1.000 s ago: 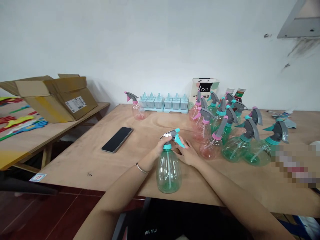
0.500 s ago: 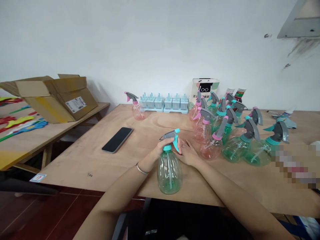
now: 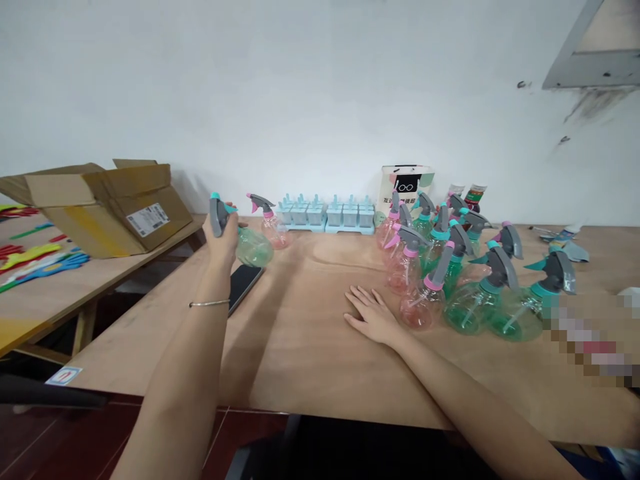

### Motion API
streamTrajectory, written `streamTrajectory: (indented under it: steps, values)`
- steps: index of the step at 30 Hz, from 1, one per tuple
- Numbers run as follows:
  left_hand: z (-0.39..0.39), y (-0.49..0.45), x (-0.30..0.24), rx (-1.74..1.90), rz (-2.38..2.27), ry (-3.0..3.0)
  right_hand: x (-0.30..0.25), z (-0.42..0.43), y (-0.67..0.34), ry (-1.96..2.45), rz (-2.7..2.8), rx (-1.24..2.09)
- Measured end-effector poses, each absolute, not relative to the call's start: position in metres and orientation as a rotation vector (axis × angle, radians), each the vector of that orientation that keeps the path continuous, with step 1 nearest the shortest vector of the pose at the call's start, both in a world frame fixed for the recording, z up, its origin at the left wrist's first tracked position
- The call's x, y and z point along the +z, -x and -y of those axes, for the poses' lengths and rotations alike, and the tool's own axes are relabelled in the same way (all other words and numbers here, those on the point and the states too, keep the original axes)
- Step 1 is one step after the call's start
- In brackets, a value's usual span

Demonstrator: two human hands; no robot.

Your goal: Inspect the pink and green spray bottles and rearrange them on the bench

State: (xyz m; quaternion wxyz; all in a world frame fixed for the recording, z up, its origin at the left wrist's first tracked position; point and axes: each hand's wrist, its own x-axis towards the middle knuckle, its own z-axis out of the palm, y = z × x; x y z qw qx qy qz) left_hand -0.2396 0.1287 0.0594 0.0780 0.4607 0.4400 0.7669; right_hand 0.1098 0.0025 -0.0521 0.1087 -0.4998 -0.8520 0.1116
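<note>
My left hand is wrapped round the neck of a green spray bottle with a grey and turquoise trigger head. The bottle is tilted, its body pointing right, above the far end of a phone. Just behind it stands a pink spray bottle. My right hand rests flat on the wooden table, fingers spread and holding nothing. Close to its right side is a pink spray bottle at the front of a group of several pink and green ones.
Light-blue ice-pop moulds line the wall beside a printed box. On the left-hand table sit an open cardboard box and colourful gloves. Two small bottles stand behind the spray bottles. A sticker marks the near left corner.
My left hand has carried the green spray bottle from the table's front middle to the back left, tilting it. My right hand has come away from the bottle and lies spread on the table.
</note>
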Motion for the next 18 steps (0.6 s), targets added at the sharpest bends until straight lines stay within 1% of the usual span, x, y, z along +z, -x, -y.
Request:
streamTrajectory:
  steps: [4,7,12,18]
  values:
    - [-0.159,0.249,0.036,2.160,-1.696,-1.530,-0.052,-0.003,-0.110,1.476,2.495,0.353]
    - [-0.177,0.246,0.026,2.054,-1.868,-1.597,-0.054,-0.003,-0.111,1.460,2.489,0.352]
    - [-0.199,0.246,0.023,1.980,-2.017,-1.634,-0.055,-0.003,-0.111,1.443,2.486,0.339]
    - [-0.211,0.248,0.020,1.938,-2.063,-1.544,-0.054,-0.002,-0.111,1.440,2.490,0.331]
